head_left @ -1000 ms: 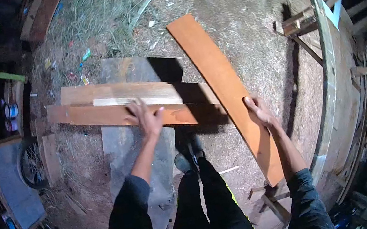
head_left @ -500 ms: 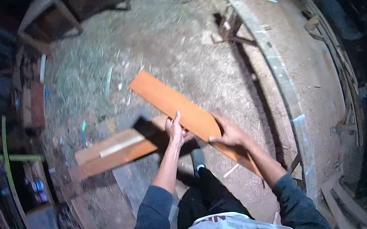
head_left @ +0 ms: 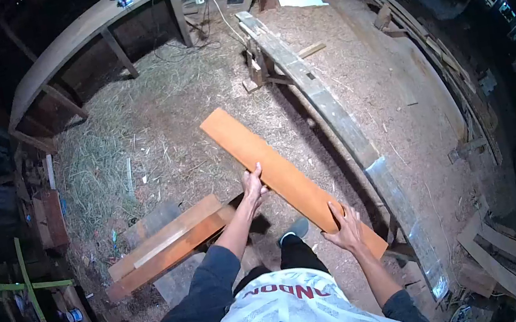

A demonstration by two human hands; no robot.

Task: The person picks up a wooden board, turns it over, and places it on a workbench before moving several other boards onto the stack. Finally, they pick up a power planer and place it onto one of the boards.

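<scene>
Stacked planks (head_left: 166, 246) lie on sawdust floor (head_left: 149, 132) at left, beside concrete slab (head_left: 176, 282). Left hand (head_left: 253, 188), fingers clamped on left edge of orange board (head_left: 273, 168), grips near its middle. Board held off floor, slanting from upper left to lower right. Right hand (head_left: 346, 228), fingers wrapped over board's near end. Long workbench beam (head_left: 332, 113) runs just right of board.
</scene>
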